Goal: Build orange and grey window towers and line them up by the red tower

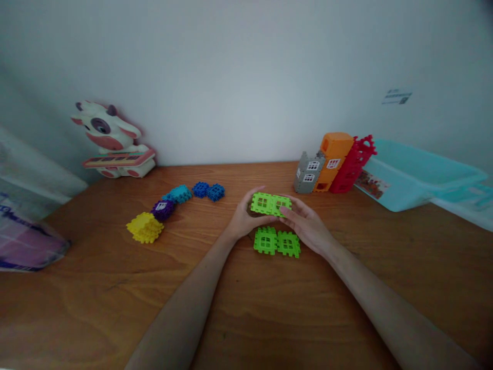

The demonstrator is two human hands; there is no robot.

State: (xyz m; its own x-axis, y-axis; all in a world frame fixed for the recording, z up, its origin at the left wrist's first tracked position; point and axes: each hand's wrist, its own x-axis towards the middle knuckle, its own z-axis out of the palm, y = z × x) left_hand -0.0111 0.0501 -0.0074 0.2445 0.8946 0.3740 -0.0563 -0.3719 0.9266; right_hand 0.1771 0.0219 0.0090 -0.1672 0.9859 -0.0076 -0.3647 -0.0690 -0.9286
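Observation:
Both my hands meet at the middle of the wooden table. My left hand and my right hand grip a lime green block piece, two window tiles joined side by side, held just above the table. A second lime green pair of joined tiles lies flat on the table right below it, between my wrists.
Left of my hands lie a yellow block, a purple block, a teal block and blue blocks. A cow toy stands at the back left. A grey, orange and red block house leans by a turquoise bin. A plastic bag is far left.

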